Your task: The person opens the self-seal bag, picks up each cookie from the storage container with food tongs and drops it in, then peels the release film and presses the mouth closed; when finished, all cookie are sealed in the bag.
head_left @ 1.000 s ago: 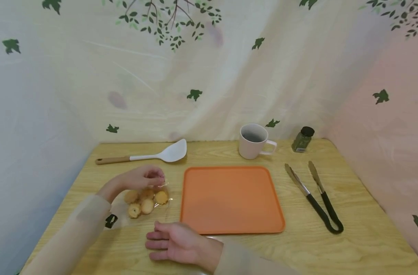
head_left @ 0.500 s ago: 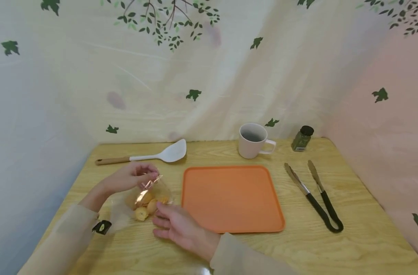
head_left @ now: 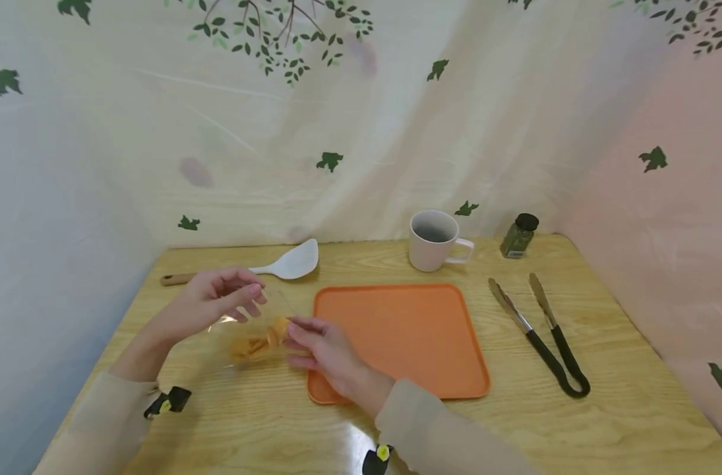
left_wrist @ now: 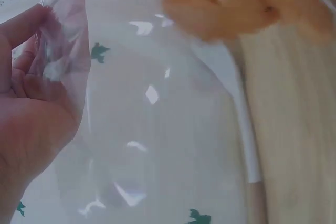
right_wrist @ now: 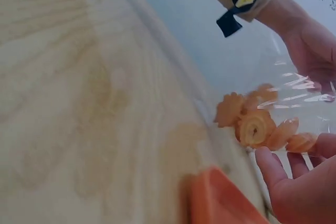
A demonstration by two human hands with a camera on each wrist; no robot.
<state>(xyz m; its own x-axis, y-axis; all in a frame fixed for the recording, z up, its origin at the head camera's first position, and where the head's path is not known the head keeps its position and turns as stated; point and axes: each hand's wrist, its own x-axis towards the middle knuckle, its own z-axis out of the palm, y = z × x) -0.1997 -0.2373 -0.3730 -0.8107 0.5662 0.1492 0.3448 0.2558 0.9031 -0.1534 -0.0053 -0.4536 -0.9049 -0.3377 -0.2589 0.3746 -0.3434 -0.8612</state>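
A clear plastic bag [left_wrist: 152, 145] of round golden cookies [right_wrist: 254, 128] hangs between my two hands over the left of the table. My left hand [head_left: 209, 300] pinches the upper film of the bag, its fingers curled behind the plastic in the left wrist view. At the bag's right side, my right hand [head_left: 333, 359] grips an edge between thumb and fingers, close beside the cookies. The cookies are bunched low in the bag. Beneath the right hand lies the left edge of an orange tray [head_left: 408, 343].
Behind the left hand lies a white spatula [head_left: 292, 262] with a wooden handle. A pale mug [head_left: 430, 247] and a dark-capped jar [head_left: 519, 237] stand at the back. Open tongs [head_left: 547, 343] with black handles lie right of the tray. A leaf-print curtain encloses the table.
The bag has been lifted off the table. The left hand has risen slightly and moved left; the right hand has moved up and right, from open palm to gripping the bag's side.
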